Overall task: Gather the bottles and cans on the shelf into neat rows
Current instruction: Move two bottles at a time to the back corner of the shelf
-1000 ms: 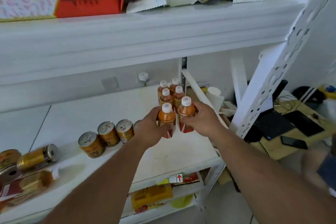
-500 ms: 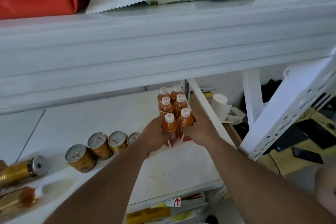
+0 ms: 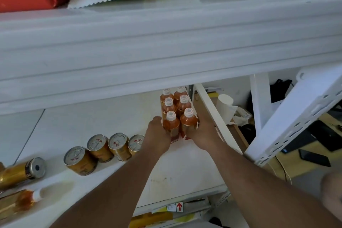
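Bottles: six orange bottles (image 3: pixel 176 111), white caps, two rows at the shelf's (image 3: pixel 111 114) right end.
Left hand (image 3: pixel 157 135): clasps front-left bottle (image 3: pixel 171 126).
Right hand (image 3: pixel 202 131): clasps front-right bottle (image 3: pixel 187 122).
Cans: four upright gold cans (image 3: pixel 105 150) left.
Labels: unreadable.

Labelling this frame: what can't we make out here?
- Head view: fingers of left hand and right hand hidden behind the front bottles.
- Rear bottles: caps cut by the upper shelf.
- Lying bottle and gold can: cropped by the left edge.
- Labels: too blurred to read.
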The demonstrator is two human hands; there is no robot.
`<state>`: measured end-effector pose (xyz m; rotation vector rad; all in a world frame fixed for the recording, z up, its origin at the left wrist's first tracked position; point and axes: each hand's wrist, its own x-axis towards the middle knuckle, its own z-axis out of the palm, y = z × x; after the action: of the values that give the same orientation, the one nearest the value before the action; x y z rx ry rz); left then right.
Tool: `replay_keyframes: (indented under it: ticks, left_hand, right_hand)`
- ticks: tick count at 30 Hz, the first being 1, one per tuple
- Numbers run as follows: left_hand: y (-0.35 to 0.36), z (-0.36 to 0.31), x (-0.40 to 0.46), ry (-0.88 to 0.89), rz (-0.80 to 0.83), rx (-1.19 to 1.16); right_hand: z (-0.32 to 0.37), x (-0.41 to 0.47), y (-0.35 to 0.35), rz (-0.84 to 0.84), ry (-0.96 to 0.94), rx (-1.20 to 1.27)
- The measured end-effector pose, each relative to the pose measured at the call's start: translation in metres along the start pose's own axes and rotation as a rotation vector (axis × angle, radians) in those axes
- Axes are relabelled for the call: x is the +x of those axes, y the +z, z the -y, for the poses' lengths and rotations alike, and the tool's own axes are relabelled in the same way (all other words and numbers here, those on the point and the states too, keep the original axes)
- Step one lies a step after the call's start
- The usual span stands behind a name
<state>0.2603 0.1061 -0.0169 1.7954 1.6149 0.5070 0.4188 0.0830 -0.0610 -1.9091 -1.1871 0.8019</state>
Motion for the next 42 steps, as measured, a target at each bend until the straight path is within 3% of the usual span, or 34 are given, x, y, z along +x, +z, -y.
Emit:
replay_keyframes:
  ticks: [10,27,32,37,42]
  left_hand:
    - [0.014,0.004,0.006,-0.096,0.02,0.13]
    - [-0.004,0.006,-0.029,-0.102,0.112,0.144]
    - [-0.014,0.013,-0.057,0.053,0.157,0.227]
    - [-0.024,0.024,-0.086,0.188,0.202,0.384]
    - [-0.037,0.026,-0.116,0.21,0.203,0.548]
  right_hand:
    - [-0.003,0.0,0.001,0.003,0.099,-0.259]
    - [0.01,-0.039,-0.013,0.048,0.17,-0.315]
    - [0.015,-0.075,-0.014,0.109,0.071,-0.432]
    - [0.023,-0.108,-0.015,0.247,-0.069,-0.727]
    - [0.041,-0.136,-0.025,0.298,-0.175,-0.831]
